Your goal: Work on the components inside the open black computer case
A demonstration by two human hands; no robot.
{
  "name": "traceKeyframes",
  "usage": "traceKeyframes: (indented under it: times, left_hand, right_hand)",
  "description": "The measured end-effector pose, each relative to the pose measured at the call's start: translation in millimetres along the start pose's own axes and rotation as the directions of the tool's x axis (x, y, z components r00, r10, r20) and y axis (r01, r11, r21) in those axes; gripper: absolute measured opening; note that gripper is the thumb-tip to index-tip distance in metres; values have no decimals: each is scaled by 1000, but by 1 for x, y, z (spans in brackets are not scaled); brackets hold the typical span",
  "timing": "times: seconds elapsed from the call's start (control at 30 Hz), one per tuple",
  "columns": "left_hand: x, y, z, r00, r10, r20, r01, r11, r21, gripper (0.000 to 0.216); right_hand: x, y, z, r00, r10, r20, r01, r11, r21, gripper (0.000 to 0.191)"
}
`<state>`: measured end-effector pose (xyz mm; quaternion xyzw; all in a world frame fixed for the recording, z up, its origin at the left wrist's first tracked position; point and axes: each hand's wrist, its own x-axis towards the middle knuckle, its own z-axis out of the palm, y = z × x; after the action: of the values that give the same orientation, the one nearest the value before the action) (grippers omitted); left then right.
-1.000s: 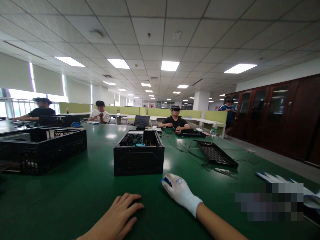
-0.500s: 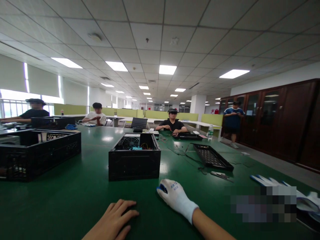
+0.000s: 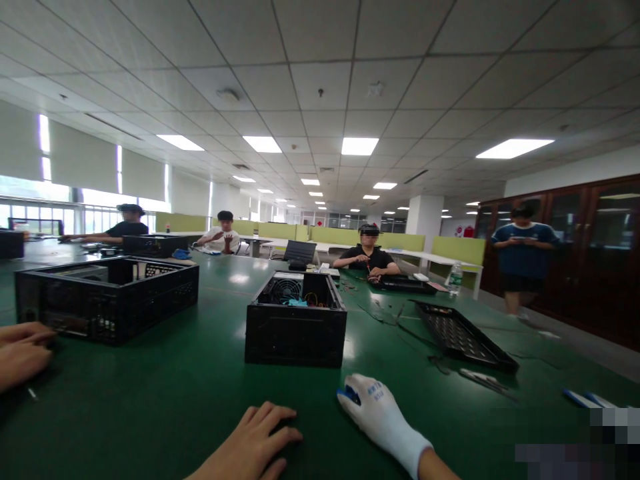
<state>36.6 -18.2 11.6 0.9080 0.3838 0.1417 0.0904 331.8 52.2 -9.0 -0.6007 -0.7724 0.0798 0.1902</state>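
My left hand (image 3: 255, 440) is bare. It rests palm down on the green tabletop, fingers spread and holding nothing. To its right lies my right hand (image 3: 377, 417), in a white knit glove with blue-coated fingers. Its fingers curl in toward the thumb, over a dark gap. Whether anything is inside the curl is hidden. Just beyond both hands stands an open black computer case (image 3: 295, 337), nearest to my right hand. A fan (image 3: 286, 289), coloured wires and a light-blue item (image 3: 296, 302) show inside it.
Another person's hands (image 3: 23, 353) rest at the left edge by a second open case (image 3: 120, 303). A perforated black panel (image 3: 463, 333), thin metal tools (image 3: 483, 380) and cables lie to the right. Across the table, a person (image 3: 369, 260) works over a black part. Blue-tipped gloves (image 3: 583, 399) lie far right.
The view has turned left, so the table's things sit farther right. Another person's hands now show at the left edge. My two hands keep their pose on the table.
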Motion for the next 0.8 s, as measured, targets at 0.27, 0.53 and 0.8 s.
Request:
traceKeyframes:
  times: [0.27, 0.53, 0.8]
  left_hand:
    - [5, -22, 21, 999, -11, 43, 10, 1000, 26, 46]
    - [46, -18, -19, 967, 93, -238, -28, 965, 261, 42]
    - [146, -47, -80, 848, -76, -524, 301, 883, 359, 36]
  right_hand:
    - [3, 1, -1, 996, 74, -41, -74, 997, 3, 52]
    - [20, 23, 10, 966, 219, -134, -211, 975, 75, 57]
    - [16, 25, 7, 975, 185, -122, -176, 981, 78, 49]
